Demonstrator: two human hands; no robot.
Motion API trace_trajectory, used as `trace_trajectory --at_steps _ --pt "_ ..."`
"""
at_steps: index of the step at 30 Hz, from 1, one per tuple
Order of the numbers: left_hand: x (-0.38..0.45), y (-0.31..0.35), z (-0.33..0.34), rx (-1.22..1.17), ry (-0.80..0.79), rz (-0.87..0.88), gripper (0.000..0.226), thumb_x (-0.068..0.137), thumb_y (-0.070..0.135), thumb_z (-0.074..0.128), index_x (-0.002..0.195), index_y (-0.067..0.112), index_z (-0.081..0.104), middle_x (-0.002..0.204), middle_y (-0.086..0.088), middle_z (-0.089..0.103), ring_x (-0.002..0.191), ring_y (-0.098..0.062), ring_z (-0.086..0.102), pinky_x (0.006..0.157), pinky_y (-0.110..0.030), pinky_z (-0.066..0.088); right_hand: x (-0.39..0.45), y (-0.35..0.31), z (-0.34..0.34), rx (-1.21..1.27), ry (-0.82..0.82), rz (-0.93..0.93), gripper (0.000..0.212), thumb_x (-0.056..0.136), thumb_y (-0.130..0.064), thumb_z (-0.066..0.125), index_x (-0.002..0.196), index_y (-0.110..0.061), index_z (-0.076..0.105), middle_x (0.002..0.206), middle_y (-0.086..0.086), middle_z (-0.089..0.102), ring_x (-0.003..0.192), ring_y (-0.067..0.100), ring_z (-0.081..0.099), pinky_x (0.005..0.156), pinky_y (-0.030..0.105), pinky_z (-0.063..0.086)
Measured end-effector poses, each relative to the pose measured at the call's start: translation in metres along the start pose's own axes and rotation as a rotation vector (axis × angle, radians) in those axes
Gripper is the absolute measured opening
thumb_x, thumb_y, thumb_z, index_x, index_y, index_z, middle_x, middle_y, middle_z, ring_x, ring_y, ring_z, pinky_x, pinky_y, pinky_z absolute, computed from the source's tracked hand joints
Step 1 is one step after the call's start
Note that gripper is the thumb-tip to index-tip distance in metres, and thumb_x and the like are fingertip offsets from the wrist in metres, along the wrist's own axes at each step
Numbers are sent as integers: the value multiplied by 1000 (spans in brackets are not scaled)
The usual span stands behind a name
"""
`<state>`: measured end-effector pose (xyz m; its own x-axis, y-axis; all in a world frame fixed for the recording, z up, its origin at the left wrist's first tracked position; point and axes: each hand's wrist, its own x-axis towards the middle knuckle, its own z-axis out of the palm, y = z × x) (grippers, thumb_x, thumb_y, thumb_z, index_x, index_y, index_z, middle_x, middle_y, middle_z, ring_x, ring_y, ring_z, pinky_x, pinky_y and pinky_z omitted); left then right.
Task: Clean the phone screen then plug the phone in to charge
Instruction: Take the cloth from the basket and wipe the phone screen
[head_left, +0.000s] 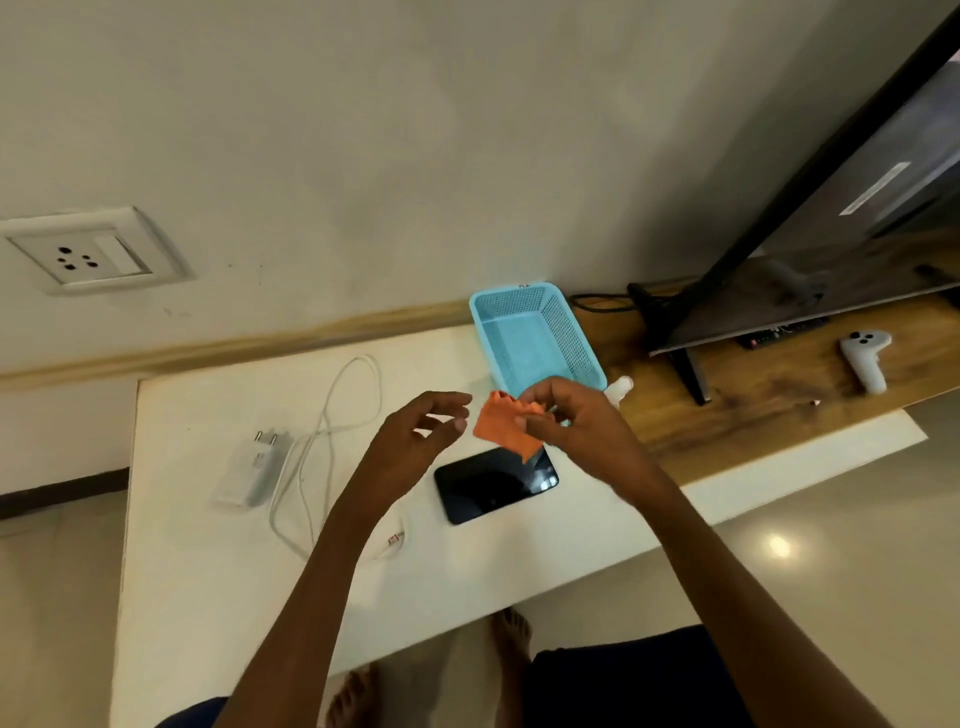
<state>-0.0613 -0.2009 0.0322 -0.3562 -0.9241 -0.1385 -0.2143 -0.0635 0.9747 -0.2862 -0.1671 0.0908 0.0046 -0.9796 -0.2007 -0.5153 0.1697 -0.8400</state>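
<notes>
Your right hand (566, 421) is closed on the orange cloth (506, 426): thumb and fingers pinch one bunched edge, and the rest of the cloth hangs free toward your left hand. I think you hold it like this to spread or fold it into a flat pad before wiping, because a crumpled cloth does not clean a screen well. Your left hand (415, 441) holds nothing. Its fingers are spread and a little curled, palm turned toward the cloth, just beside the free edge but not touching it. It looks ready to take the other side.

The phone (496, 483) lies flat on the white table (208, 571), screen up, directly below both hands and a little nearer to you. This is a good place for it, since you can press down on it without holding it. The charger (254, 470) lies on its back, well to the left of your left hand, pins pointing away from you, and the white cable (322, 447) makes loose loops between the charger and your left forearm. The wall socket (85, 254) is far to the left and above. Just beyond your right hand stands the blue basket (535, 332).

Both forearms come up from below and meet over the phone, with wrists raised above the table.
</notes>
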Motion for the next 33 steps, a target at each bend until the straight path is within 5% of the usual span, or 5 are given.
trace_trajectory --at_steps 10,17,21,26,33 --pt "-2 -19 17 279 -140 -140 12 89 28 70 92 40 72 88 26 71 76 6 62 67 -12 42 -28 69 40 453 59 409 22 86 -21 75 107 -23 69 104 3 73 98 25 70 79 34 60" --pt "-14 -57 17 1038 -155 -166 99 68 74 70 149 33 30 157 0 29 143 -27 29 115 -46 23 -20 97 42 -494 459 -221 20 94 -18 65 112 -13 71 102 9 66 91 21 63 79 27 52" --pt "-26 -80 19 1166 -227 -194 120 65 80 66 156 26 9 166 -5 -6 152 -30 -7 120 -51 -7 -34 110 61 -684 272 -338 28 86 -7 72 113 -13 71 112 12 68 94 30 65 74 38 56" --pt "-31 -93 17 1146 -233 -118 118 69 78 64 157 27 4 166 -5 -9 152 -30 -8 120 -50 -8 -58 117 74 -775 97 -262 49 89 -32 71 134 -18 57 138 7 58 119 32 58 89 49 54" --pt "-38 -98 25 1193 -132 -8 103 79 76 54 156 18 18 166 -8 8 153 -33 4 121 -50 -1 -69 130 75 -979 -177 -73 82 91 -76 14 155 -33 -13 166 3 -12 153 34 -4 121 56 3"
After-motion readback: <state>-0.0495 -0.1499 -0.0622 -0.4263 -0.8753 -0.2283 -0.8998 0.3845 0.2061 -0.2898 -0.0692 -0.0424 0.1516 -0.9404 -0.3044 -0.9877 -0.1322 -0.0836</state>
